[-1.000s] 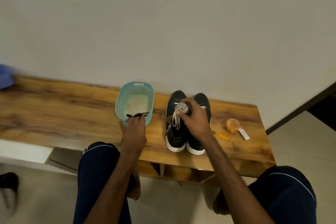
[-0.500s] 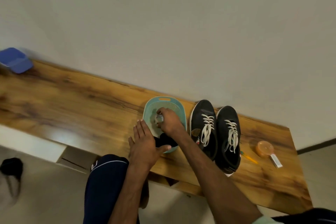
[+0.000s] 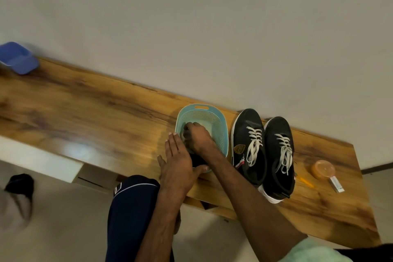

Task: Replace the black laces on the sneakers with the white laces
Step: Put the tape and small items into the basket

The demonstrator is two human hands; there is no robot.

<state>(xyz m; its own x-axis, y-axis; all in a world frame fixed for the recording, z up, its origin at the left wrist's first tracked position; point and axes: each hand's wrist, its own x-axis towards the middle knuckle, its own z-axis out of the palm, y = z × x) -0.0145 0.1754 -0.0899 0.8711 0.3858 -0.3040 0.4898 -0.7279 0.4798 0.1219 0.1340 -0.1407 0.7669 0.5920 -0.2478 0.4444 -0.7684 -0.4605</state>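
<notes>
**Dim warm light, soft left edge**

Light low and even; wall (image 3: 191, 27) flat grey-beige, no hard shadows. One pale glare patch on the wooden bench (image 3: 102, 117), left of centre. Left edge smeared: blue tub (image 3: 18, 58) and dark shape (image 3: 20, 183) on the floor blurred. Wide-angle bend slants the bench. Detail sharpest on the sneakers (image 3: 270, 155).

bench (image 3: 89, 112): glossy wood | basket (image 3: 223, 134): perforated plastic | sneakers (image 3: 246, 125): matt blk, cloth laces (image 3: 253, 144)
</notes>
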